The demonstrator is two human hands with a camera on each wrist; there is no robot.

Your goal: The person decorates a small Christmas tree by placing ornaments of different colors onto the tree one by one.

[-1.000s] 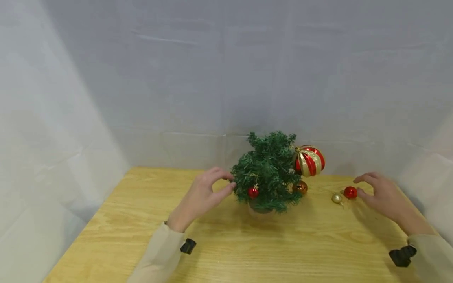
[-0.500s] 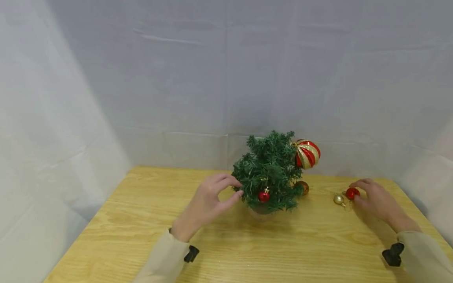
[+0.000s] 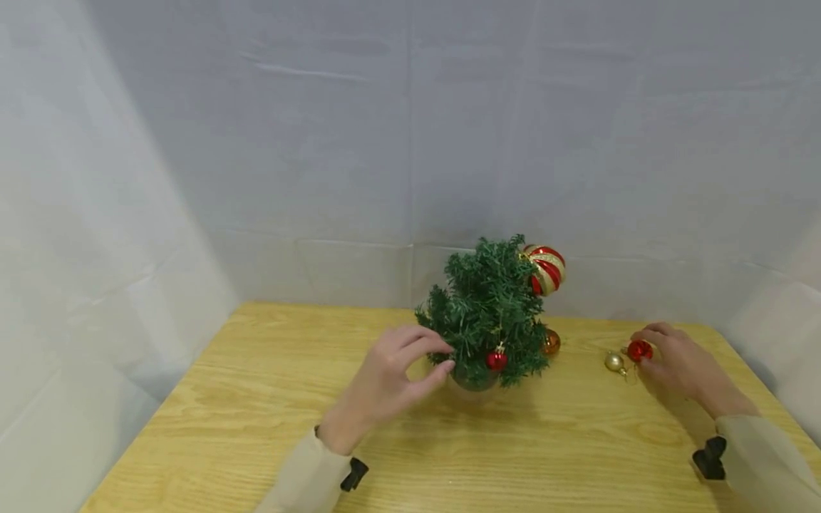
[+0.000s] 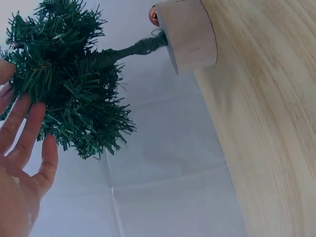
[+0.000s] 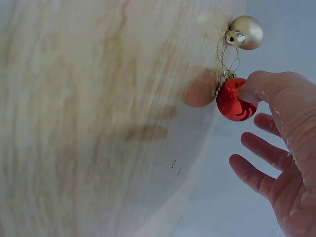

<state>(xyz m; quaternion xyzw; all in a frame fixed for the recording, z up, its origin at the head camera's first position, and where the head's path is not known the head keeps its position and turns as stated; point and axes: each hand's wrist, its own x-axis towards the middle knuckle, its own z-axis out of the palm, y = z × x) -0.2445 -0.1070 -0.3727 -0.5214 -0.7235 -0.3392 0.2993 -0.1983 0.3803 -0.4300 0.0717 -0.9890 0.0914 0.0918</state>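
A small green Christmas tree [image 3: 484, 303] stands on the table in a round wooden base [image 4: 192, 37]. My left hand [image 3: 388, 381] pinches the tips of a low branch at its left. On the tree's front hangs a small red bauble [image 3: 497, 360]; a big red-and-gold striped bauble [image 3: 547, 271] is at its upper right. My right hand [image 3: 686, 367] pinches another red bauble [image 5: 232, 106] on the table, with the thumb across it and the index finger mostly hidden. Close beside that bauble lies a pale gold bauble [image 5: 251, 32] with a gold string loop.
A copper bauble [image 3: 551, 342] shows at the tree's lower right. The wooden table [image 3: 256, 385] ends at the back against a pale cloth backdrop [image 3: 321, 178]. Each wrist carries a black camera mount.
The tree has turned: its front red bauble has shifted right and the striped one left and back. My left hand has moved right with the branch. My right fingers have closed round the loose red bauble.
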